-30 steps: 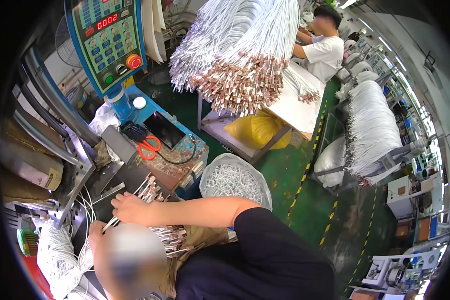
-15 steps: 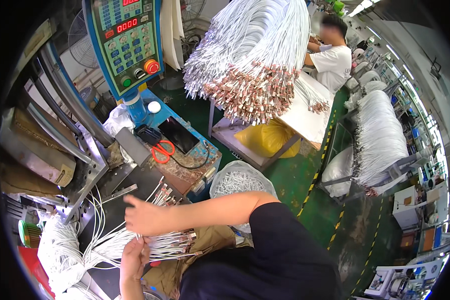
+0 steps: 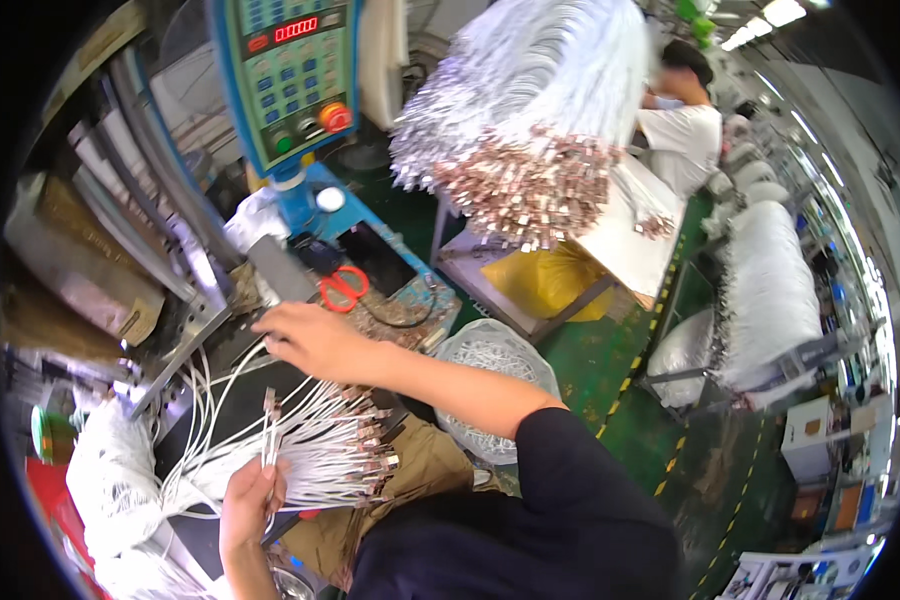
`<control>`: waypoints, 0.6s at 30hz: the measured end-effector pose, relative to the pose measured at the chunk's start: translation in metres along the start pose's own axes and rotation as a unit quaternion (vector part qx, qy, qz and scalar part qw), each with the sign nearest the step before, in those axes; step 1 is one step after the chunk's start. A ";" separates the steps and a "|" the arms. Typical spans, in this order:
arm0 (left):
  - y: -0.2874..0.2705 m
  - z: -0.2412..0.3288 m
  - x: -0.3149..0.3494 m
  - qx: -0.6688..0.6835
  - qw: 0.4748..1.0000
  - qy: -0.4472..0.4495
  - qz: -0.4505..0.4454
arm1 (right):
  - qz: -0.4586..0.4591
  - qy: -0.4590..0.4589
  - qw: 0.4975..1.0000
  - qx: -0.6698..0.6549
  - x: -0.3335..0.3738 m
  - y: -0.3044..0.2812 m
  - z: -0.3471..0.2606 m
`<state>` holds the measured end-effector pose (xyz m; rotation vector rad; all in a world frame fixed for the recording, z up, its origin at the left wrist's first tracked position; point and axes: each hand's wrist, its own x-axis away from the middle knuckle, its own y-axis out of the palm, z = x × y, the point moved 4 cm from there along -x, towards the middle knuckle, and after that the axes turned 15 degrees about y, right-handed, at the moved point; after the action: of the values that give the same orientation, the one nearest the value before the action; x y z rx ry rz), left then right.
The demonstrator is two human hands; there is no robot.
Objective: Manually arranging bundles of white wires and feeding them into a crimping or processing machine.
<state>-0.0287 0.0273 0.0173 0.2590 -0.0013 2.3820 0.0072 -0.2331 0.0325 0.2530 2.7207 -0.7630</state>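
Observation:
My left hand (image 3: 250,497) is low on the left, its thumb and fingers closed on a few white cables (image 3: 273,440). Their connector ends stick up above the fingers. My right hand (image 3: 315,340) reaches across to the dark machine bed, palm down, fingers stretched out and slightly blurred. One white cable runs up to its fingertips; whether they touch is unclear. Between my hands and my lap, a fanned bundle of white cables (image 3: 320,455) lies with copper-coloured connectors toward me. A coiled mass of white cable (image 3: 115,490) sits at the left.
A control panel (image 3: 295,90) with a red stop button stands behind. Orange-handled scissors (image 3: 343,290) and a dark phone (image 3: 378,252) lie on a blue machine top. A lined bin (image 3: 500,375) holds white pieces. Beyond, a large cable heap (image 3: 530,120) rests on a table near a seated person (image 3: 685,130).
My right hand has moved away from my left hand, up toward the machine bed. The left hand now holds cable ends upright. The head view has shifted slightly.

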 end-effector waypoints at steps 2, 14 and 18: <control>0.007 0.008 0.000 0.014 1.000 0.022 0.011 | 0.033 -0.007 0.999 0.014 0.006 0.000 -0.024; 0.025 -0.009 -0.030 -0.005 0.997 0.058 -0.054 | -0.163 0.111 0.957 -0.215 0.014 0.041 -0.024; 0.022 -0.013 -0.022 0.059 0.993 -0.014 -0.104 | -0.137 0.252 0.918 -0.273 -0.016 0.005 0.018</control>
<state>-0.0300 -0.0026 0.0016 0.3320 0.1478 2.1731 0.0277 -0.2397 0.0210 -0.0799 3.3653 0.0562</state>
